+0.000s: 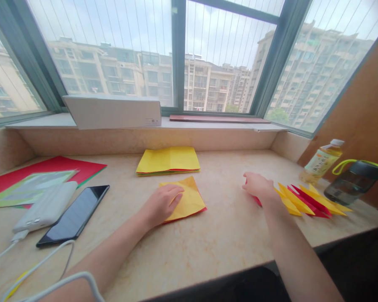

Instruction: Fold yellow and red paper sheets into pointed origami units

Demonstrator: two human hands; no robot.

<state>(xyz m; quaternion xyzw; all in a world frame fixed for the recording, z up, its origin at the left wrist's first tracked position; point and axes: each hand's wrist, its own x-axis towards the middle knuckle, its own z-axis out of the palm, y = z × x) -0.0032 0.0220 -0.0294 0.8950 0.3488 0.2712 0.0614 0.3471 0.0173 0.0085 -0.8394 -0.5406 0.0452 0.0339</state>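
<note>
My left hand lies fairly flat on a small stack of square paper, yellow on top with a red sheet showing beneath. To the right, my right hand is closed on a red folded paper, mostly covered by the fingers. Just beside that hand runs a row of pointed folded papers in yellow and red. Behind my left hand rests a thicker pile of folded paper, yellow on top with red and green edges.
On the left are a black phone, a white power bank with a cable, and red and green sheets. A drink bottle and a dark water bottle stand at right. A white box sits on the windowsill.
</note>
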